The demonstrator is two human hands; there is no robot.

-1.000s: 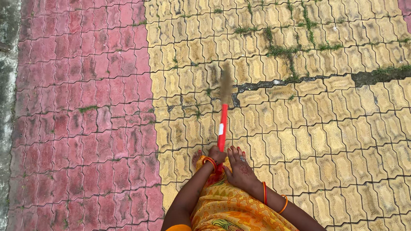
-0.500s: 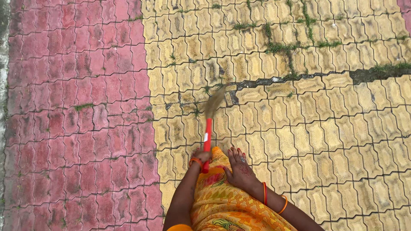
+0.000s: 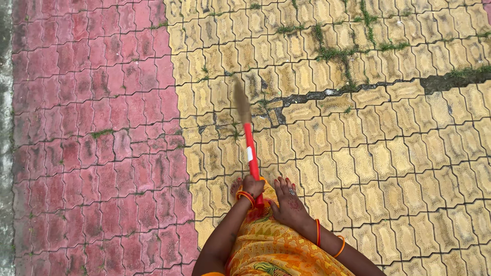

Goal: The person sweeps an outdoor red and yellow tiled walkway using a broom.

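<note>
My left hand (image 3: 252, 187), with orange bangles at the wrist, is closed around the lower end of a broom's red handle (image 3: 249, 148). The broom's brown bristles (image 3: 240, 101) point away from me and a little to the left, blurred, over the yellow paving (image 3: 388, 153). My right hand (image 3: 289, 202) lies flat with fingers spread on my orange patterned garment (image 3: 271, 248), just right of the handle, and grips nothing. The toes of one foot (image 3: 235, 187) show beside my left hand.
Red interlocking pavers (image 3: 92, 143) cover the ground to the left, with a grey concrete strip (image 3: 5, 128) at the far edge. A dark crack (image 3: 327, 94) with grass and weeds (image 3: 337, 53) crosses the yellow pavers ahead and to the right.
The broom swung from pointing ahead and slightly right to pointing slightly left, dipping closer to me halfway. My right hand stayed on the garment. The view shifted a little.
</note>
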